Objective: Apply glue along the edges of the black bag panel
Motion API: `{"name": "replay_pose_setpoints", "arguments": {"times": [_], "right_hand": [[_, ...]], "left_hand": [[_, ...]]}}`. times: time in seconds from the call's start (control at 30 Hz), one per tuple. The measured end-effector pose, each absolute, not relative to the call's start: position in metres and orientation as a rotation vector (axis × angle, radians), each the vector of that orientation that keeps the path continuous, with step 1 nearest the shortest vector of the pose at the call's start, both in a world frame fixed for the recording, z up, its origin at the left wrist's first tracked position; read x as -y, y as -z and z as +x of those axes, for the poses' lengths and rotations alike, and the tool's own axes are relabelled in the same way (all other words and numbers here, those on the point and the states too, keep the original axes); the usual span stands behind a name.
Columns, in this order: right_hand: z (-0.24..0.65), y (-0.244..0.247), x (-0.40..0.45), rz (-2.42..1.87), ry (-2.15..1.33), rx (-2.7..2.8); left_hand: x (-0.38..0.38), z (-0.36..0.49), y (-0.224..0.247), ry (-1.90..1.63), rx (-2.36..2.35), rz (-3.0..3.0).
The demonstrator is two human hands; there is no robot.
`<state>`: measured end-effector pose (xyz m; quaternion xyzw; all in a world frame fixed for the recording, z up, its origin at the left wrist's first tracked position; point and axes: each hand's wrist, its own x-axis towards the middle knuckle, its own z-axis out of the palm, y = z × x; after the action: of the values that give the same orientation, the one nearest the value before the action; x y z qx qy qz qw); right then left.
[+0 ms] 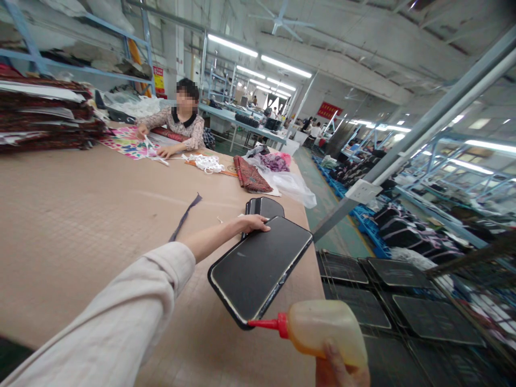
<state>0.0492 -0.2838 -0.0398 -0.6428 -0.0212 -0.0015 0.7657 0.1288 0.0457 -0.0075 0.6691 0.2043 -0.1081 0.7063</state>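
Note:
A black rounded rectangular panel (258, 269) is gripped at its far edge by my left hand (255, 223), thumb on top. It is held tilted above the brown table. A pale line runs along its rim, with whitish, glossy marks on the right side. My right hand (336, 365) is wrapped round a squeeze bottle (326, 325) with amber liquid low inside. The bottle's red nozzle tip touches, or nearly touches, the panel's near corner. Behind my left hand lie more black panels (266, 206), partly covered. A dark fabric strip (185, 217) rests left of them.
Across the brown table (100, 215) a person (181, 121) handles patterned cloth. Folded red cloth (252, 174) and clear plastic (296, 188) lie near the right edge. A slanted metal post (403, 145) rises there. Several black panels (435, 317) sit on a rack at lower right.

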Motion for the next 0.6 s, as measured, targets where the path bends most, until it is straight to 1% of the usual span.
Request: {"name": "replay_pose_setpoints", "arguments": {"times": [0.07, 0.17, 0.27, 0.33, 0.43, 0.6], "right_hand": [[0.049, 0.035, 0.28, -1.327, -0.033, -0.065], [0.059, 0.013, 0.268, -1.171, -0.065, -0.159], [0.075, -0.015, 0.252, -1.033, -0.025, -0.104], [0.087, -0.027, 0.243, -1.017, 0.048, -0.046], [0.101, -0.028, 0.235, -1.073, 0.145, 0.022], [0.114, -0.013, 0.238, -1.099, 0.209, 0.031]], "left_hand": [[-0.047, 0.128, 0.007, 0.174, -0.508, 1.499], [-0.046, 0.125, 0.003, 0.094, -0.553, 1.513], [-0.04, 0.121, -0.002, 0.047, -0.55, 1.521], [-0.035, 0.117, -0.005, 0.037, -0.527, 1.517], [-0.027, 0.111, -0.008, 0.047, -0.465, 1.49], [-0.018, 0.102, -0.017, 0.083, -0.371, 1.425]]}}
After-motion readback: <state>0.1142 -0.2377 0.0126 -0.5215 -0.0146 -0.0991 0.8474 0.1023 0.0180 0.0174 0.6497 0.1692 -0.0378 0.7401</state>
